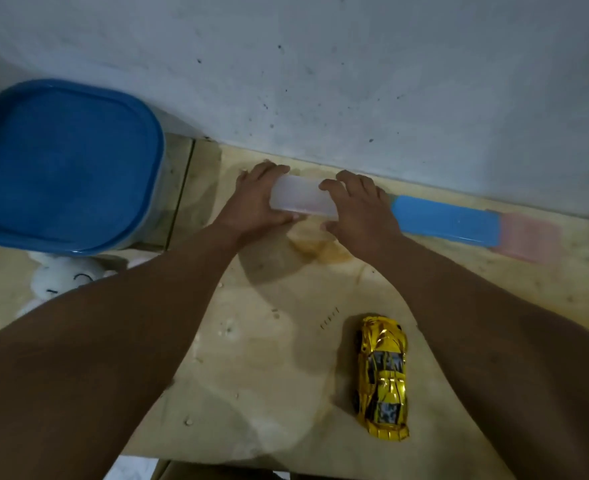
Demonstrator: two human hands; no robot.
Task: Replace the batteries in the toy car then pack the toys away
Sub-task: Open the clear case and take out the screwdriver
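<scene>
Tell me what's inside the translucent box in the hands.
The translucent box, gripped by the left hand and the right hand, shows only a faint pinkish tint through its frosted wall; the contents cannot be made out.

A pale, stained plywood tabletop (279,344) butts against the wall. On it sit a yellow toy car (383,375) near the front, a blue-and-pink flat case (459,221) along the wall, a blue-lidded tub (61,164) at the left, and a white plush toy (61,278) just beside the tub.

Both arms outstretched; left hand (258,199) and right hand (358,206) gripping, fingers curled
</scene>
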